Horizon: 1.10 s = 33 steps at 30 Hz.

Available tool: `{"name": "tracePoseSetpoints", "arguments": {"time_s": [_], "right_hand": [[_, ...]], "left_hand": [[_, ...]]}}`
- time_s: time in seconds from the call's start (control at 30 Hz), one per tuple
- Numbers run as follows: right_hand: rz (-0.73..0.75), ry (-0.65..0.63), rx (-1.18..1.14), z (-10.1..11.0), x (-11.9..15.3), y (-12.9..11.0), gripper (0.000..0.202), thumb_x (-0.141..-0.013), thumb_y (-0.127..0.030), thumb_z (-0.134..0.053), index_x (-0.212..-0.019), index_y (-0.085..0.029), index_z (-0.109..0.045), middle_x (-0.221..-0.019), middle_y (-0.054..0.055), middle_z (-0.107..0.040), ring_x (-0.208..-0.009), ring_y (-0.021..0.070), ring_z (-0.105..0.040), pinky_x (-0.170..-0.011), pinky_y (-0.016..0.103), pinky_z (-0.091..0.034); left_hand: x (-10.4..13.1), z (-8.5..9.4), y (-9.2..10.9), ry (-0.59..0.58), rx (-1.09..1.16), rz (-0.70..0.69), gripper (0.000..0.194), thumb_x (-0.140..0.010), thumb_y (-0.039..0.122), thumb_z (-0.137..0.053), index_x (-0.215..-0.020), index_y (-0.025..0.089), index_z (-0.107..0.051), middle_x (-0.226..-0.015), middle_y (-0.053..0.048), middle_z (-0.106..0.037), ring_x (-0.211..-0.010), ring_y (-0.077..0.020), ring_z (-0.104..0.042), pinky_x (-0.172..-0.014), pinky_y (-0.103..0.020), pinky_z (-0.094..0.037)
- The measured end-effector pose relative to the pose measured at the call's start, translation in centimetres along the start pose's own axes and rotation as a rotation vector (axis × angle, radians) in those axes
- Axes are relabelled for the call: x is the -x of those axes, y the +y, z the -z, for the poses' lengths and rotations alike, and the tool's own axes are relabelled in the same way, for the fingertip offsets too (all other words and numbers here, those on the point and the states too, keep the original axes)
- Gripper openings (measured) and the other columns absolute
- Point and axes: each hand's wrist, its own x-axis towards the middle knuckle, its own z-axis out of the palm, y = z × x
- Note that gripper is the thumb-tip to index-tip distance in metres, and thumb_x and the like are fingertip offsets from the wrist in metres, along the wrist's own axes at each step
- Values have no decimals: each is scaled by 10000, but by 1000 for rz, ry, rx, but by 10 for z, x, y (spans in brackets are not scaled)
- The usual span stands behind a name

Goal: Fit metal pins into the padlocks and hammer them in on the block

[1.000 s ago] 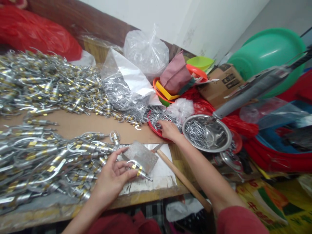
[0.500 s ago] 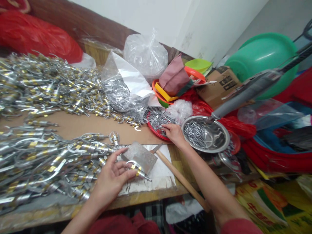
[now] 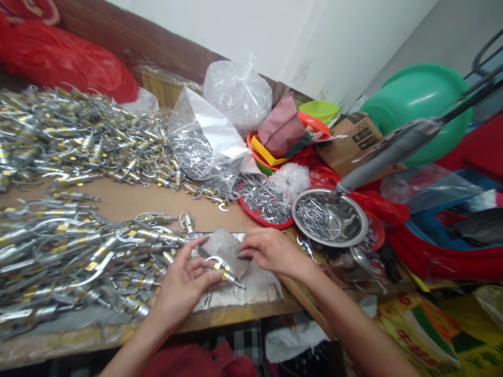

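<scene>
Nothing I can read for sure. Yellow printed plastic sack (image 3: pixel 436 335), lower right of frame: red characters, too blurred for me. Brown cardboard box (image 3: pixel 341 149), right of upper centre: black printed marks, illegible.

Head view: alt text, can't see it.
The left hand holds a hooked, yellow-banded metal fitting over a metal block; the right hand is at the block's right side, its grip unclear. Similar fittings lie heaped leftward; a red dish of metal parts and a steel bowl of pins sit beyond.
</scene>
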Motion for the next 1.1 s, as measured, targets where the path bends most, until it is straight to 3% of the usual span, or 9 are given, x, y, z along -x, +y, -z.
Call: {"name": "tracePoseSetpoints", "arguments": {"time_s": [0.1, 0.37, 0.57, 0.73, 0.8, 0.87, 0.93, 1.0, 1.1], "right_hand": [[103, -30, -121, -9, 2, -24, 126, -774, -153, -560, -803, -197, -675, -741, 5, -635, -691, 117, -569, -615, 207, -405], [-76, 144, -414, -46, -5, -30, 130, -743, -182, -606, -822, -192, -709, -653, 11, -600, -605, 107, -541, -556, 202, -406], [-167, 259, -543, -44, -6, -36, 124, -715, -200, -635, -811, -223, -710, -632, 0, -613, -583, 107, -544, -538, 208, -415], [-339, 518, -501, -35, 31, -10, 234, -812, -207, -506, -1008, -231, -632, -908, 40, -626, -839, 146, -574, -739, 267, -452], [-465, 465, -300, -37, 57, 5, 325, -803, -254, -518, -1125, -226, -552, -961, 57, -593, -877, 176, -558, -761, 303, -448], [-523, 269, -122, -44, 81, 16, 436, -772, -303, -554, -1193, -210, -488, -953, 70, -574, -874, 207, -557, -753, 331, -452], [-543, 132, -26, -53, 97, 21, 393, -791, -310, -520, -1163, -182, -500, -914, 78, -567, -850, 220, -564, -731, 341, -460], [-556, 114, -23, -58, 103, 20, 276, -828, -274, -455, -1068, -162, -534, -879, 77, -563, -821, 212, -571, -713, 334, -467], [-533, 230, -117, -49, 98, 8, 200, -824, -225, -461, -1010, -175, -517, -904, 68, -570, -841, 197, -574, -727, 314, -472]], "left_hand": [[-1, -1, 1, 10, -3, -14, 731, -550, 198, -733, -1183, 207, -366, -643, 38, -603, -614, -149, -623, -603, -265, -504], [-3, -1, 0, -20, 28, -10, 745, -557, 171, -726, -1195, 210, -343, -631, 44, -616, -601, -130, -617, -598, -238, -495], [-2, 0, 0, -19, 38, 8, 782, -550, 191, -732, -1219, 209, -329, -632, 42, -614, -611, -147, -623, -609, -268, -504], [-1, 0, 1, -11, 24, 18, 780, -544, 215, -738, -1217, 213, -343, -638, 44, -599, -625, -160, -624, -623, -301, -513], [-1, -1, 1, -13, 21, 20, 773, -552, 216, -734, -1219, 214, -343, -641, 44, -595, -630, -160, -625, -628, -301, -513], [-2, -1, 1, -12, 23, 21, 771, -552, 213, -735, -1218, 215, -346, -641, 45, -593, -636, -155, -623, -630, -289, -510], [-2, 0, 1, -8, 22, 21, 772, -549, 207, -738, -1217, 219, -350, -642, 48, -592, -638, -146, -618, -628, -272, -506], [-2, 1, 0, -6, 17, 18, 769, -553, 202, -738, -1216, 226, -350, -647, 48, -593, -636, -138, -612, -627, -263, -503], [-2, 1, 0, -5, 13, 12, 761, -559, 197, -735, -1214, 228, -350, -655, 46, -597, -641, -136, -613, -633, -263, -501]]}}
